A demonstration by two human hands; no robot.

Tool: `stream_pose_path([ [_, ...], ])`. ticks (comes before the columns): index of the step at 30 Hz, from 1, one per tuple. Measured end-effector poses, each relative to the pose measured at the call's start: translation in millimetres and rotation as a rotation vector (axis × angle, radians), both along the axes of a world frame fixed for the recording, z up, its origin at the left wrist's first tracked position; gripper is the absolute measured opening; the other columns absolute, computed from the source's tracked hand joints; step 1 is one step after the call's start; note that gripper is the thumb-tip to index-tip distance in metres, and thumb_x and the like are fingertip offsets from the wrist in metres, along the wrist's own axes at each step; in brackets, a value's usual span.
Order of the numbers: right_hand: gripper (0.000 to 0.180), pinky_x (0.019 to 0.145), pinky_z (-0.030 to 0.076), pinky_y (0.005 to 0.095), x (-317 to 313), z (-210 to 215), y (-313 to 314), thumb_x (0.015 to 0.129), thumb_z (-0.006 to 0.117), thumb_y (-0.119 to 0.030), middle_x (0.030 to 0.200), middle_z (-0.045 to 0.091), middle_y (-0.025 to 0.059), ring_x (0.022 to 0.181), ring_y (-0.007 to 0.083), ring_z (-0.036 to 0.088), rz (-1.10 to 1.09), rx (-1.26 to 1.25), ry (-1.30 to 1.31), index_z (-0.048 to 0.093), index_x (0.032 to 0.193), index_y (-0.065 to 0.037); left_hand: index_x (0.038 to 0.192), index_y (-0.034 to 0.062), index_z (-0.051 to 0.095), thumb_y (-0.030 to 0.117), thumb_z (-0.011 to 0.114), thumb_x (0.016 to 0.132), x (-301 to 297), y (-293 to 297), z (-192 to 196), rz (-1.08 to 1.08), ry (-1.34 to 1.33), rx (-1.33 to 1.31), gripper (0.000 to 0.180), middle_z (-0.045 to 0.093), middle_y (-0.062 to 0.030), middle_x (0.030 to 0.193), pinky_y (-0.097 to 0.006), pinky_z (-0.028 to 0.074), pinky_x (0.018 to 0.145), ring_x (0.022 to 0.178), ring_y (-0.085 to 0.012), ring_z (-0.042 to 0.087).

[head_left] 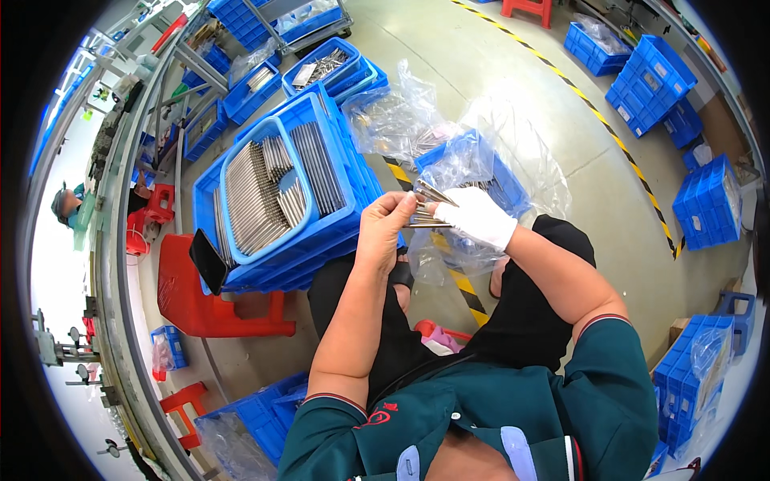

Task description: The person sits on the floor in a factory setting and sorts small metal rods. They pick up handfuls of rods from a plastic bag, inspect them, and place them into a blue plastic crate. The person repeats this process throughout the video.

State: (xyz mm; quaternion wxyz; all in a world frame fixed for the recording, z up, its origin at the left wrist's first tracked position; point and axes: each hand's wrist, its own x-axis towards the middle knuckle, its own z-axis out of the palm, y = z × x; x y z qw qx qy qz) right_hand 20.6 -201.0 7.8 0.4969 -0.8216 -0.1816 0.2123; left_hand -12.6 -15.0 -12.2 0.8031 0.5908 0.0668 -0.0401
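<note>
Several thin metal rods (429,225) are held between my hands, over a blue crate lined with clear plastic. My right hand (479,218), in a white glove, is closed around the bundle, whose ends fan out toward the left. With thumb and fingers pinched at those ends, my bare left hand (387,220) grips rods too; exactly how many is hidden. More rods lie in the lined crate (507,178) just beyond my right hand. To my left, a light blue oval tub (302,227) full of neatly laid rods rests on a stack of blue crates (365,180).
A dark phone-like slab (208,262) leans at the stack's near corner, above a red stool (188,301). Loose clear plastic (401,108) spreads beyond the lined crate. Yellow-black tape (597,112) crosses the floor. Blue crates (651,84) stand at the right. A person (68,202) is far left.
</note>
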Motion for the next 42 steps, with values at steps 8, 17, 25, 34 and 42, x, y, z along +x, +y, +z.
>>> stream_pose_path([
  [8, 0.040, 0.062, 0.043, 0.0352, -6, 3, 2, 0.086, 0.057, -0.040, 0.071, 0.060, 0.0145, 0.066, 0.0239, 0.055, -0.031, 0.059, -0.047, 0.065, 0.087, -0.001, 0.096, 0.0039, 0.066, 0.017, 0.063, 0.087, 0, 5, -6, -0.141, 0.137, -0.361, 0.017, 0.068, -0.0051, 0.086, -0.027, 0.045, 0.075, 0.081, -0.0128, 0.061],
  [17, 0.042, 0.062, 0.042, 0.0365, 1, -7, 1, 0.087, 0.055, -0.041, 0.071, 0.058, 0.0165, 0.066, 0.0266, 0.054, -0.011, 0.055, -0.082, 0.062, 0.085, 0.001, 0.094, 0.0024, 0.066, 0.021, 0.066, 0.086, -3, -5, 4, -0.009, -0.016, 0.050, 0.020, 0.066, -0.0021, 0.082, -0.024, 0.042, 0.070, 0.072, -0.0065, 0.055],
  [25, 0.035, 0.057, 0.040, 0.0308, 3, 8, 4, 0.086, 0.058, -0.034, 0.065, 0.054, 0.0065, 0.061, 0.0131, 0.048, 0.059, -0.030, 0.010, 0.061, 0.085, 0.001, 0.092, -0.0010, 0.066, 0.015, 0.068, 0.084, -7, 2, 10, 0.041, -0.088, 0.231, 0.018, 0.064, -0.0023, 0.081, -0.021, 0.043, 0.069, 0.073, -0.0067, 0.054],
  [34, 0.049, 0.056, 0.039, 0.0319, 4, 4, -1, 0.085, 0.057, -0.047, 0.063, 0.052, 0.0072, 0.061, 0.0143, 0.047, 0.167, -0.043, 0.081, 0.061, 0.080, 0.001, 0.093, -0.0022, 0.065, 0.014, 0.068, 0.084, -3, 6, 12, -0.015, -0.076, 0.124, 0.019, 0.065, -0.0047, 0.083, -0.024, 0.044, 0.074, 0.078, -0.0097, 0.057],
  [42, 0.050, 0.057, 0.040, 0.0331, 1, 11, -4, 0.086, 0.055, -0.048, 0.065, 0.054, 0.0090, 0.061, 0.0174, 0.049, 0.199, -0.048, 0.131, 0.061, 0.084, 0.001, 0.090, -0.0017, 0.066, 0.011, 0.070, 0.081, -4, 13, 13, -0.085, -0.053, 0.088, 0.016, 0.066, -0.0049, 0.083, -0.024, 0.044, 0.073, 0.074, -0.0089, 0.057],
])
